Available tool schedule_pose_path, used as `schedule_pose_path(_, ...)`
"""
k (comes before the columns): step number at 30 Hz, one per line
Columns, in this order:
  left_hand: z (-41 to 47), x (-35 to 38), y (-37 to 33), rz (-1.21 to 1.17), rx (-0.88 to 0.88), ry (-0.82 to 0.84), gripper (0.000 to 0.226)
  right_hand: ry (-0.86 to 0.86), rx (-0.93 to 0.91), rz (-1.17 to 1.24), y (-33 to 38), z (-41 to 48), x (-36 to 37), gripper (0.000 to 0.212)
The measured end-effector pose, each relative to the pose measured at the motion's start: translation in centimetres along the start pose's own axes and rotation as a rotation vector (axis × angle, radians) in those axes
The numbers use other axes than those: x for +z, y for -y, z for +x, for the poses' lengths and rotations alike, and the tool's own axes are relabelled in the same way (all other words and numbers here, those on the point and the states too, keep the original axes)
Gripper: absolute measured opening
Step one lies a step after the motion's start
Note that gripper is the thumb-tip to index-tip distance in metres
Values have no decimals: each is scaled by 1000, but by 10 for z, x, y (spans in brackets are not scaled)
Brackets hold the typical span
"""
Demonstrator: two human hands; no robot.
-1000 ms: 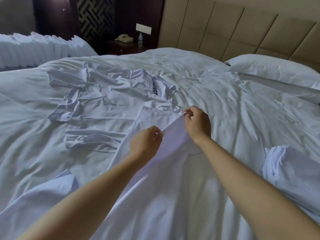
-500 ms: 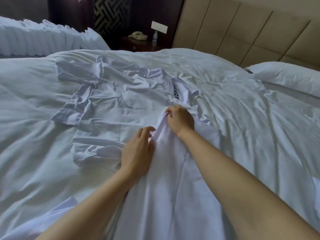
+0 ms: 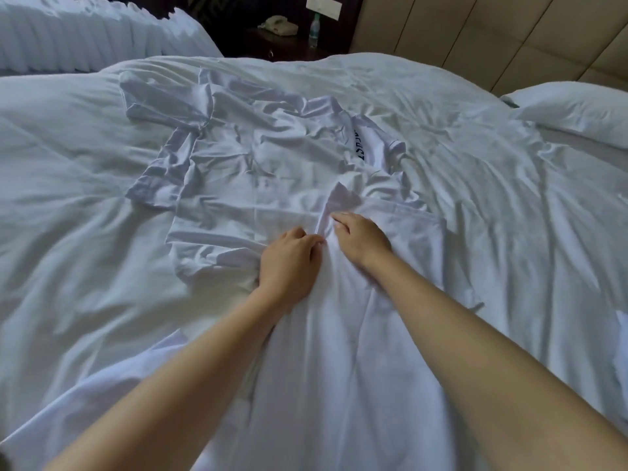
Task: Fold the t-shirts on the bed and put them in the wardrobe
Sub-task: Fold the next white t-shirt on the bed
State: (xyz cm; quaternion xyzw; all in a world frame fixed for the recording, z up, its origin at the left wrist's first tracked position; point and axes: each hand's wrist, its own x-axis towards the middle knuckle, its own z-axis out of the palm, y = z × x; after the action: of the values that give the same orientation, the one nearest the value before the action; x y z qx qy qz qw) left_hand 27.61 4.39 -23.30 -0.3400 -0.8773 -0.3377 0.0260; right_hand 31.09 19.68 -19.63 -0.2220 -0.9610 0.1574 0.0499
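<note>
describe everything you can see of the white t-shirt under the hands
The near t-shirt is plain white, thin soft cloth, lightly creased. It lies spread along the bed from the bottom of the view up to the hands, its far end overlapping the crumpled t-shirt beyond. A hemmed flap, perhaps a sleeve, spreads to the right. The left hand and right hand grip a bunched fold at its far end.

Left hand (image 3: 289,263) and right hand (image 3: 360,239) laid the raised t-shirt (image 3: 339,351) onto the crumpled t-shirt (image 3: 258,154).
</note>
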Motion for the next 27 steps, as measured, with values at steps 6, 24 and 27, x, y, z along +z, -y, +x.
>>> schedule_pose_path(6, -33, -56, -12, 164, 79, 383, 36, 180, -41, -47, 23, -97, -26, 42)
schedule_pose_path(24, -251, -195, 62, 265, -160, 295, 54, 287, -290, -110, 138, -323, 13, 49)
schedule_pose_path(27, -252, -193, 68, 251, -169, 284, 57, 372, -255, -205, 140, -323, 21, 66)
